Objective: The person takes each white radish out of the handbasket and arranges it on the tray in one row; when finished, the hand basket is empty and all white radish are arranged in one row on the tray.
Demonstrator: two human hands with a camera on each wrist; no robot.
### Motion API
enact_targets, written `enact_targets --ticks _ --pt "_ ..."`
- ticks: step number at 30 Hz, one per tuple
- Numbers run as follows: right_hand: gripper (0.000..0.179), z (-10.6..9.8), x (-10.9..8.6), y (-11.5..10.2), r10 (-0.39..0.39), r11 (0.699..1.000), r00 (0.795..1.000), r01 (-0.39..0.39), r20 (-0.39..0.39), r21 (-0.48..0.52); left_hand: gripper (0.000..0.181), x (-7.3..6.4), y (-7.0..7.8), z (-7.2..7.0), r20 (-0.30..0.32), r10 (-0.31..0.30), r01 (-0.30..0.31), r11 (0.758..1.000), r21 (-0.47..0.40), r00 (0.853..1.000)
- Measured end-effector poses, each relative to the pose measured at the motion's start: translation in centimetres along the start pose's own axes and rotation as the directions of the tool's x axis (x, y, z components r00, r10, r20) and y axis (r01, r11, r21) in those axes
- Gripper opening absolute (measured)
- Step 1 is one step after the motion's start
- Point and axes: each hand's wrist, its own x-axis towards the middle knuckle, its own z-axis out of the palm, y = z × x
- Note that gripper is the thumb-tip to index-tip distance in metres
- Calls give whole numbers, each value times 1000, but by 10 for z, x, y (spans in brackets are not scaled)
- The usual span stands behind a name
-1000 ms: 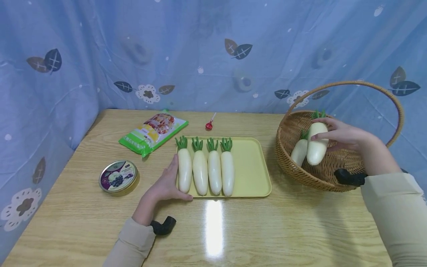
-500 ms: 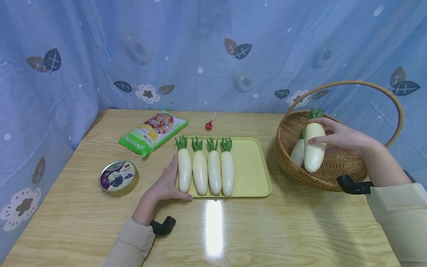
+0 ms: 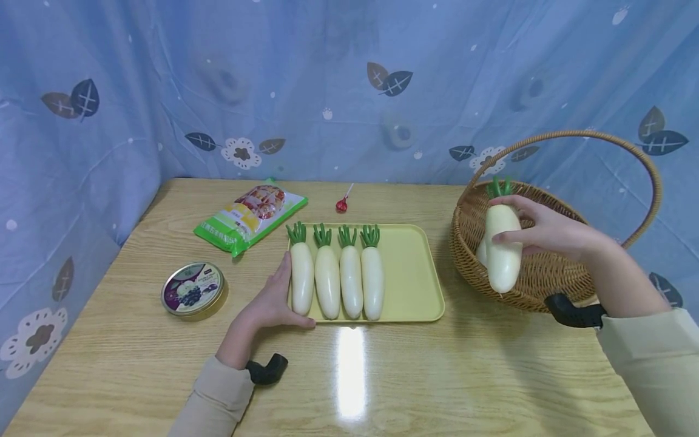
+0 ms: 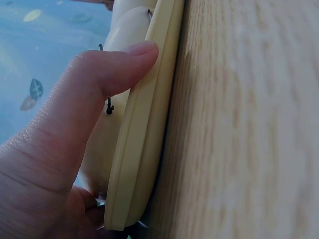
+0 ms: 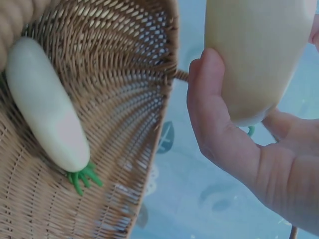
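In the head view, my right hand [image 3: 532, 227] grips a white radish [image 3: 503, 249] with a green top, held up over the left part of the wicker basket [image 3: 551, 279]. Another white radish [image 5: 47, 107] lies inside the basket, mostly hidden from the head view by the held one. My left hand [image 3: 273, 301] holds the near left corner of a yellow tray [image 3: 409, 273]. Its thumb lies over the front rim, as the left wrist view shows, and its fingers run along the left side. Several white radishes [image 3: 327, 282] stand side by side on the tray's left part, tops pointing away.
A round tin [image 3: 193, 291] sits left of the tray on the wooden table [image 3: 426, 382]. Behind are a green and white food packet [image 3: 252, 216] and a red lollipop [image 3: 341, 206]. The basket's tall handle [image 3: 579, 135] arches above it. A blue curtain [image 3: 327, 91] hangs behind the table.
My right hand has moved left and toward me with the radish, which now overlaps the basket's left side and hides more of the other radish. The left hand and tray have not moved.
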Motion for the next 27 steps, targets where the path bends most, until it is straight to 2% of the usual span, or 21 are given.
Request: enact_targets --ticks 7,14,27 --pt "71 12 0 -5 -29 999 999 28 26 34 144 -1 0 0 5 -19 19 1000 2 1000" --pt "73 26 1 -15 -54 998 998 55 23 -26 143 0 0 0 2 -7 7 1000 -3 1000" --pt "73 49 7 -27 -113 994 992 113 56 -1 144 1 -1 -1 6 -13 13 1000 4 1000"
